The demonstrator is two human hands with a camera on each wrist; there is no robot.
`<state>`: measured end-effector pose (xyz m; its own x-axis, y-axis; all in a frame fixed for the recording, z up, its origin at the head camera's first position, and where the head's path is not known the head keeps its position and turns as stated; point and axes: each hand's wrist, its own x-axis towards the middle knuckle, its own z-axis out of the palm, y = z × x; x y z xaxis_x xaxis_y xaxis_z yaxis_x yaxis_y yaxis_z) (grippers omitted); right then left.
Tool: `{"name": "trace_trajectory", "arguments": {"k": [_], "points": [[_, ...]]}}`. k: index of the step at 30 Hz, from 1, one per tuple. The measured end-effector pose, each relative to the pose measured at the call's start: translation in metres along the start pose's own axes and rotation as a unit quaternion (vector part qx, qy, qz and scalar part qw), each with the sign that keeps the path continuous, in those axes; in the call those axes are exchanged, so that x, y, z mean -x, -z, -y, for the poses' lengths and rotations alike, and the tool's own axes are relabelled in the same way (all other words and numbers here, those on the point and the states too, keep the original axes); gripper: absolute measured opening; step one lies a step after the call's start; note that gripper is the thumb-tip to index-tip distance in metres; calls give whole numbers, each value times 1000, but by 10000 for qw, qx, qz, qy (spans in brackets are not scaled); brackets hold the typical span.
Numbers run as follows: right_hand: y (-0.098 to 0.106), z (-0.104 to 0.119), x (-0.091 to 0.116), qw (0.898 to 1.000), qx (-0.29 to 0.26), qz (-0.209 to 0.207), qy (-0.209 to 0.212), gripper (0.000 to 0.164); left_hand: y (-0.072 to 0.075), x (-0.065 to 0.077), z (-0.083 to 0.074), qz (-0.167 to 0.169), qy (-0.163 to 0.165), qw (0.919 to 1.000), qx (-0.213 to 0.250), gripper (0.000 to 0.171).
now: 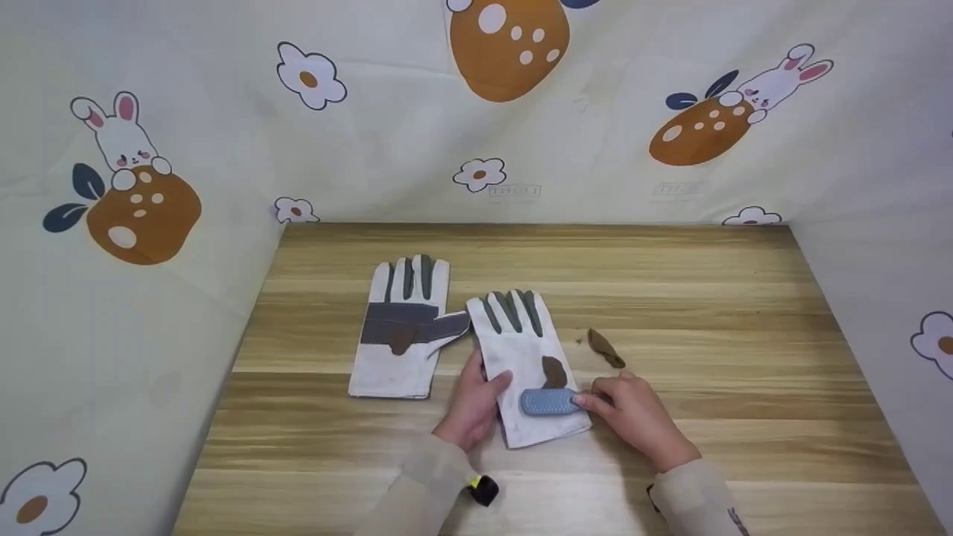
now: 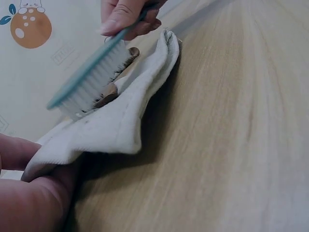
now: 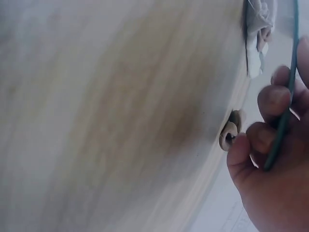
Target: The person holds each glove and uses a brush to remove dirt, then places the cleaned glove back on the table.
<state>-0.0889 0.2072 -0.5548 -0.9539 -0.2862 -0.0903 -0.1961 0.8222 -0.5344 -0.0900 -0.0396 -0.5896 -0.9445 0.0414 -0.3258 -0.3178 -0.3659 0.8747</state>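
Observation:
My left hand pinches the left edge of a white work glove with green finger sides, thumb on top. In the left wrist view the glove's cuff is lifted off the table. My right hand grips the handle of a blue brush. Its white bristles point down onto the glove's fabric, beside a brown patch. A second glove, with a dark palm band and a brown patch, lies flat to the left, its thumb tip at the first glove.
A curled brown piece lies on the wooden table, just beyond my right hand. A patterned cloth rises behind the table and along both sides. A black and yellow item sits at my left sleeve.

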Motion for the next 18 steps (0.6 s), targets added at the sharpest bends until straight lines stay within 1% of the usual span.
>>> {"name": "trace_trajectory", "arguments": {"k": [2, 5, 13, 18], "points": [[0, -1, -1, 10000, 59, 17, -17, 27, -1, 0, 0, 0, 29, 10000, -36, 63], [1, -3, -2, 9996, 63, -50, -263, 24, -1, 0, 0, 22, 31, 9999, -137, 65], [5, -6, -2, 9973, -47, -111, -730, 26, -1, 1, -2, 85, 32, 9999, -106, 70], [6, -5, 0, 9961, -59, -158, -872, 29, -1, 1, -2, 93, 72, 9999, -95, 70]]}}
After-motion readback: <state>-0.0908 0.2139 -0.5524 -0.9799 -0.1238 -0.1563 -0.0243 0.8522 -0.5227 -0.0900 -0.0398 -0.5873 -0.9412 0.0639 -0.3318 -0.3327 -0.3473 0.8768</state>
